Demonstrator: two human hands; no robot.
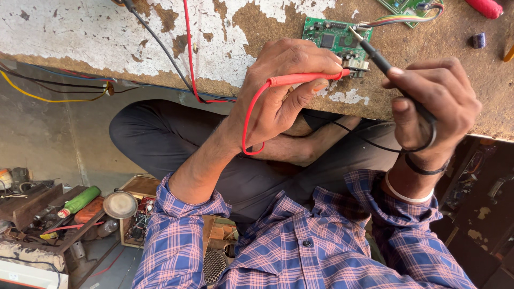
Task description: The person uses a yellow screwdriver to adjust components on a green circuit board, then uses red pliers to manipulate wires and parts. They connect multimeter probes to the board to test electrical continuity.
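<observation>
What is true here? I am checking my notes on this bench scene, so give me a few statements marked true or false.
1. The left hand holds a red probe. True.
2. The right hand holds a screwdriver. False: it holds a black probe.
3. Both probe tips meet the green circuit board. True.
4. The board lies on the floor. False: it lies on the worn table.
5. The sleeves are plain white. False: blue plaid.

Worn workbench [107,32] with peeling white paint, bare concrete floor [43,139], cluttered wooden shelf [37,206], daylight
</observation>
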